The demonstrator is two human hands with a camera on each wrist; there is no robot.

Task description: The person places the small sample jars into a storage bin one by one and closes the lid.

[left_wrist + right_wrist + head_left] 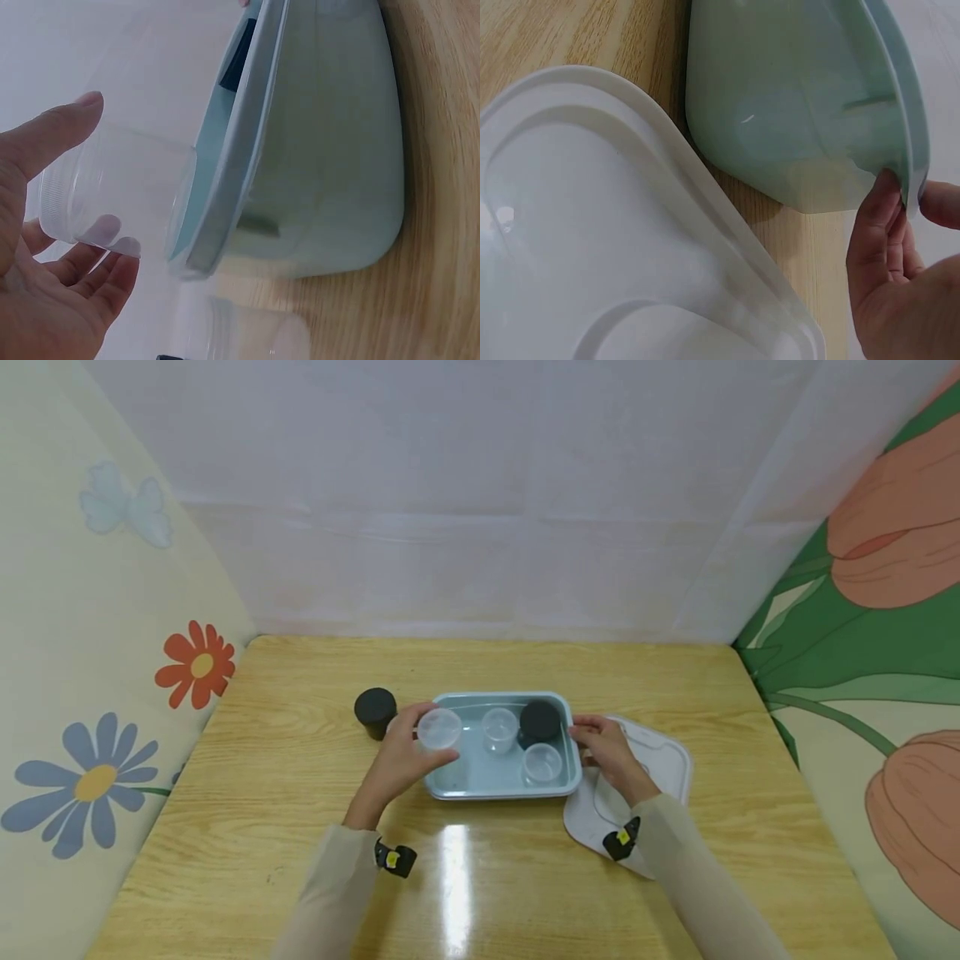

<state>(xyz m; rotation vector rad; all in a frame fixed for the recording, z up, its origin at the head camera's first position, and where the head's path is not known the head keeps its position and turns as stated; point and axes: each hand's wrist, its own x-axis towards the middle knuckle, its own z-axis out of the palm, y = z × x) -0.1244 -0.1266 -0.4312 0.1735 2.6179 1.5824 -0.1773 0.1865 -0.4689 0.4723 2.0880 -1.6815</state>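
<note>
My left hand grips a clear plastic jar between thumb and fingers, over the left end of a pale blue-green tub. In the left wrist view, the jar is tilted, its far end overlapping the tub's rim. At the tub's right end, my right hand pinches the rim, thumb on one side and fingers on the other, as the right wrist view shows at the rim. Inside the tub are a clear jar, another clear jar and a black round-topped container.
A white lid lies on the wooden table, right of the tub and partly under my right forearm. Left of the tub stands a black cylindrical container. Beside the tub, the left wrist view shows another clear container.
</note>
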